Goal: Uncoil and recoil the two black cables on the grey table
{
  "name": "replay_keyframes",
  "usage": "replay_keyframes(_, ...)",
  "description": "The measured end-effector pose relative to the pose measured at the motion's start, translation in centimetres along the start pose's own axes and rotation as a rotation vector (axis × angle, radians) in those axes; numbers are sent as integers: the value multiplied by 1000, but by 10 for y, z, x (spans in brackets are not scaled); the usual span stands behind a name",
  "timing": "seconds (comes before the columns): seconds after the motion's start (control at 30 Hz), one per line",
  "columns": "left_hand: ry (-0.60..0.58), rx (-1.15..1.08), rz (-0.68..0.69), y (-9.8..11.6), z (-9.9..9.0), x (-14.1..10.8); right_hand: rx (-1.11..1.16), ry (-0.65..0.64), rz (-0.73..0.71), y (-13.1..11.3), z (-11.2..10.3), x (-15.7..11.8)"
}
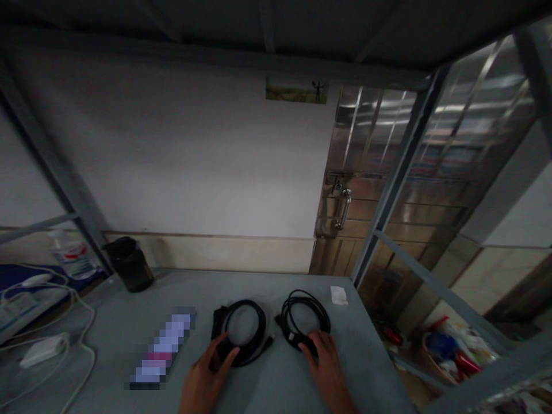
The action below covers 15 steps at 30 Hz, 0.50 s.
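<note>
Two black cable coils lie flat on the table [276, 394], side by side and apart. The left coil [260, 323] is at the left hand [206, 371]; the right coil [322, 313] is at the right hand [325, 365]. Each hand is the nearer one to its own coil, and the arms do not cross.

Left fingers: thumb and forefinger part-closed, with the near-left side of the left coil between them. From this hold, the bulk of the coil extends away from the person and to the right.

Right fingers: thumb and forefinger drawn in on the near side of the right coil. From there, the loop extends mainly straight ahead, slightly to the left. Firmness of grip cannot be determined for either hand; the remaining fingers are largely hidden.

Both coils are roughly round, so neither presents a clear long axis. One loose plug [269, 340] projects from the right side of the left coil into the gap, pointing toward the right coil without touching it. In my judgement, this gap is the governing relation.

Adjacent items: a phone [164, 352] lies left of the left coil, apart from it; a white paper [338, 295] lies just beyond the right coil, to its right.
</note>
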<state>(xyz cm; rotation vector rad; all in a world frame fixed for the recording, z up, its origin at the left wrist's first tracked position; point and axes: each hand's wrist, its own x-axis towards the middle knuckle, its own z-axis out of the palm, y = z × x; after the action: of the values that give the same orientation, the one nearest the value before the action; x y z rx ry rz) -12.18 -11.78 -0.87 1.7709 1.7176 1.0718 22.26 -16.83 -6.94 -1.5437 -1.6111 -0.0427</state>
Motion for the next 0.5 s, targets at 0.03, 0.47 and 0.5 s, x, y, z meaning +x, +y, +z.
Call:
replay_keyframes(0.03, -4, -2, -1, 0, -1, 0, 1, 9, 2, -2, -1, 0)
replay_keyframes(0.47, -142, 29, 73, -11, 7, -3, 2, -65, 24, -8, -11, 4)
replay_keyframes(0.5, -124, 19, 72, -13, 8, -3, 2, -71, 25, -8, -12, 4)
